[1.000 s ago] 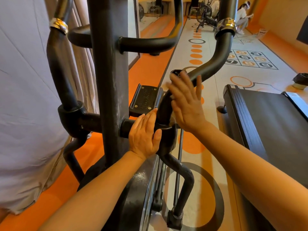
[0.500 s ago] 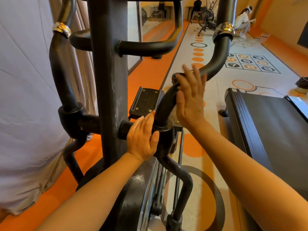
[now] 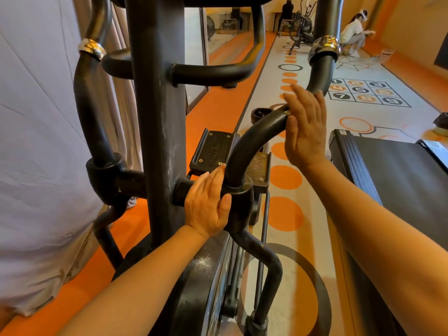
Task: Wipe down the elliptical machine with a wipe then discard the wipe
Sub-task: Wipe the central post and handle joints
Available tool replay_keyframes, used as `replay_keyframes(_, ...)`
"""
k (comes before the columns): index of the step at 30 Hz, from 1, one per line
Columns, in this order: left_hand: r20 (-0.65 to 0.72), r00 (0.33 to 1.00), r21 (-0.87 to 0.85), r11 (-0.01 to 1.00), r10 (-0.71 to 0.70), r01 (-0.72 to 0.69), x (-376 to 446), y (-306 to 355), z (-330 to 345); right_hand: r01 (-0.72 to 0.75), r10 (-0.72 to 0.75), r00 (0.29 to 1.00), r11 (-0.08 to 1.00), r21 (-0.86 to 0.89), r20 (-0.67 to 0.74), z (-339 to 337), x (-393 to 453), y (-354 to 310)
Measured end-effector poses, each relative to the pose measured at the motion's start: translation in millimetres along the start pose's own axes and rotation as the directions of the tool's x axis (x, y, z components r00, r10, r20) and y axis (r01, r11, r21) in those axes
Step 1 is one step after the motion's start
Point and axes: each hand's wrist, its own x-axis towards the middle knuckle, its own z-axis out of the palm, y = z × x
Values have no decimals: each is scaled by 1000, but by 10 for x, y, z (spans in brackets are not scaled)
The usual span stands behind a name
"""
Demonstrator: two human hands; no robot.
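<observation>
The elliptical machine (image 3: 155,122) fills the near left and centre of the view, its black upright column flanked by two curved swing handles. The right-side handle (image 3: 257,137) arcs from a pivot collar (image 3: 238,204) up toward a chrome band (image 3: 324,48) — this is the part being worked on, so the wipe-down looks to be mid-way at best, with discarding not yet begun.

The right hand (image 3: 306,132) lies flat and open-fingered against the far side of that handle's curve. The left hand (image 3: 208,202) rests nearer, fingers together on the cross tube and thumb hooked round the collar, bracing rather than gripping hard.

The wipe itself cannot be seen. It may be pressed under the right palm against the handle, but the back of the hand hides that — I cannot tell. No bin is clearly identifiable. The machine's console and base are cut off by the frame.
</observation>
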Motion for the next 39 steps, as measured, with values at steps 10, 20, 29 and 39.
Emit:
replay_keyframes(10, -13, 1000, 12, 1000, 11, -10, -1, -10, 21, -16, 22, 999, 992, 129, -43, 90, -89, -331)
replay_keyframes(20, -12, 998, 52, 997, 56, -55, 6, -29, 27, 226, -223, 965, 974, -4, 141, -89, -6, -147)
replay_keyframes(29, -22, 978, 101, 974, 206, -203, -1, -114, 56, -253, 270, 956, 957, 144, -114, 82, 72, -640)
replay_keyframes(39, -19, 953, 132, 946, 301, -296, -28, -193, 79, 113, -114, 993, 993, 37, 37, -34, -31, -265)
